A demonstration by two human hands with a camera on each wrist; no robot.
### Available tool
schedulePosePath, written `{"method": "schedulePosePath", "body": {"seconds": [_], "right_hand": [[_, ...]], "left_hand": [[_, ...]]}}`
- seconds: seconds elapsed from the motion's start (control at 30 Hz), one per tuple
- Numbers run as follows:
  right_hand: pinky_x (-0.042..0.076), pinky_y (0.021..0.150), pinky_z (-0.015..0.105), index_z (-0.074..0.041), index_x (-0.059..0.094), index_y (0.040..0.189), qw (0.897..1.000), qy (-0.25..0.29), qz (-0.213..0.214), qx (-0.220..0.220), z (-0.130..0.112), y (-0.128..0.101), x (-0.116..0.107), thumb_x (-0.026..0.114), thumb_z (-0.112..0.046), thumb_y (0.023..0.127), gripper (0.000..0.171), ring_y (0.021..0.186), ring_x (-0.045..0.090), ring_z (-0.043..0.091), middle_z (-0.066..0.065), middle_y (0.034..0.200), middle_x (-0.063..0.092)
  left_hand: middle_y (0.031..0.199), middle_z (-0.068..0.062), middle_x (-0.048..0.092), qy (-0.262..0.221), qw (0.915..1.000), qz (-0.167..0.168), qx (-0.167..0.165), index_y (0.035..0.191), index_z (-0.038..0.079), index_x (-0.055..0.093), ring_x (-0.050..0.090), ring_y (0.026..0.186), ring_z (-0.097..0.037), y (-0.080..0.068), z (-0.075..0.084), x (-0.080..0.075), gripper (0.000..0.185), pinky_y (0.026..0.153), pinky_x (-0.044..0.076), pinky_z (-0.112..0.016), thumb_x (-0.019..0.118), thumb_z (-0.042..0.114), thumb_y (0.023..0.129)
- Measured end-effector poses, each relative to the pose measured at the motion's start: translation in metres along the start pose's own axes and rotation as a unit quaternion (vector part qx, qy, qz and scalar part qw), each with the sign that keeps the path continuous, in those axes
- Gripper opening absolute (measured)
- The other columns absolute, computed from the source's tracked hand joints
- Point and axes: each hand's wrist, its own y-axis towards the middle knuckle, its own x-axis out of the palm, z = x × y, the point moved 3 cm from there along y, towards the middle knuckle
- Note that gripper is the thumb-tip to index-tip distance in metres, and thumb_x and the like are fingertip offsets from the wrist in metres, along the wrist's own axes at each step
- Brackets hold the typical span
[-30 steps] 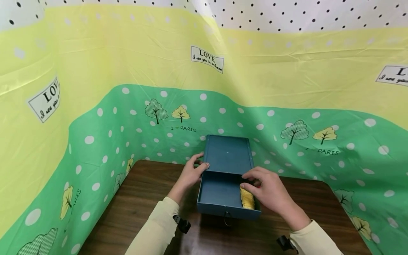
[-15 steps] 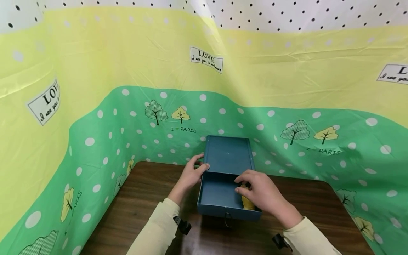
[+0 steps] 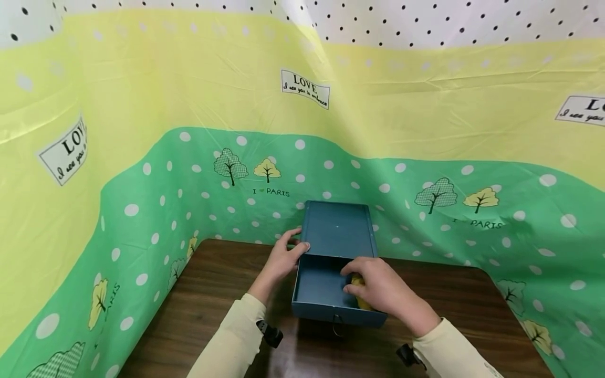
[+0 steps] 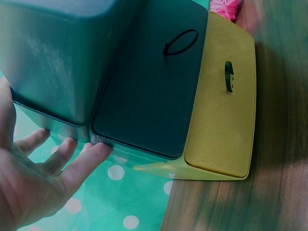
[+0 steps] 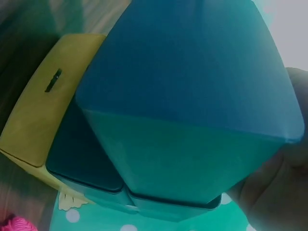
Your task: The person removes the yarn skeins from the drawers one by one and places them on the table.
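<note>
A small cabinet (image 3: 337,227) with a dark blue top stands on the table, its top drawer (image 3: 323,283) pulled out. In the head view my left hand (image 3: 282,257) touches the cabinet's left side, with the thumb at its top edge. The left wrist view shows that hand's fingertips (image 4: 103,150) against the side. Over the right part of the drawer is my right hand (image 3: 378,283), thumb and forefinger apart. Beneath it lies a yellow ridged bundle (image 3: 363,303), partly hidden, which looks like yarn. In the right wrist view the drawer covers the right hand's (image 5: 274,187) fingertips.
Below the open drawer are a shut dark teal drawer (image 4: 149,86) and a yellow drawer (image 4: 224,106), both with loop pulls. Pink yarn (image 4: 225,7) lies beside the cabinet. Patterned cloth (image 3: 264,210) hangs behind the brown wooden table (image 3: 203,283).
My right hand has moved left and slightly down into the drawer, and now covers more of the yellow bundle. The left hand and the cabinet stay where they were.
</note>
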Motion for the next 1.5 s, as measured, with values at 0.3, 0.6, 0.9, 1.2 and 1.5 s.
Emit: {"method": "schedulePosePath", "body": {"seconds": [0.3, 0.6, 0.9, 1.2, 1.5], "right_hand": [[0.056, 0.081, 0.04, -0.014, 0.077, 0.111, 0.999, 0.013, -0.031, -0.002, -0.0014, -0.0018, -0.0003, 0.083, -0.018, 0.087, 0.026, 0.098, 0.067, 0.021, -0.002, 0.112, 0.072], [0.057, 0.08, 0.038, -0.011, 0.076, 0.114, 0.998, 0.042, -0.048, -0.017, -0.0016, -0.0008, 0.0017, 0.081, -0.014, 0.088, 0.026, 0.102, 0.068, 0.022, 0.002, 0.115, 0.071], [0.057, 0.082, 0.042, -0.009, 0.076, 0.114, 0.996, 0.03, -0.081, -0.031, -0.0043, 0.0001, 0.0019, 0.082, -0.014, 0.087, 0.029, 0.101, 0.067, 0.024, 0.004, 0.115, 0.071], [0.057, 0.089, 0.048, -0.005, 0.075, 0.119, 0.993, 0.044, -0.107, -0.035, -0.0036, 0.004, 0.0069, 0.079, -0.008, 0.089, 0.031, 0.112, 0.067, 0.03, 0.009, 0.122, 0.071], [0.055, 0.074, 0.036, -0.01, 0.076, 0.117, 0.99, 0.034, -0.135, -0.035, -0.0018, 0.0049, 0.0077, 0.078, -0.007, 0.088, 0.029, 0.089, 0.064, 0.013, 0.002, 0.109, 0.074]], "left_hand": [[0.135, -0.014, 0.048, 0.001, 1.0, 0.005, -0.004, 0.153, 0.027, 0.046, 0.058, 0.111, -0.032, 0.0007, -0.0011, 0.0008, 0.06, 0.078, 0.057, -0.043, 0.066, 0.04, 0.098], [0.135, -0.016, 0.048, -0.004, 1.0, 0.006, -0.005, 0.154, 0.027, 0.046, 0.058, 0.111, -0.033, -0.0011, -0.0008, 0.0015, 0.06, 0.078, 0.058, -0.043, 0.066, 0.039, 0.099], [0.136, -0.017, 0.047, -0.007, 0.9999, 0.008, -0.006, 0.153, 0.027, 0.046, 0.058, 0.11, -0.031, -0.001, 0.0008, 0.0014, 0.059, 0.078, 0.058, -0.043, 0.066, 0.038, 0.098], [0.135, -0.016, 0.048, -0.005, 1.0, 0.006, -0.003, 0.154, 0.025, 0.046, 0.059, 0.11, -0.032, -0.0012, 0.0008, 0.0009, 0.061, 0.078, 0.058, -0.044, 0.066, 0.039, 0.099], [0.135, -0.017, 0.048, -0.001, 1.0, 0.005, -0.003, 0.154, 0.026, 0.046, 0.059, 0.11, -0.031, 0.0005, 0.0001, 0.0006, 0.061, 0.079, 0.058, -0.044, 0.066, 0.04, 0.098]]}}
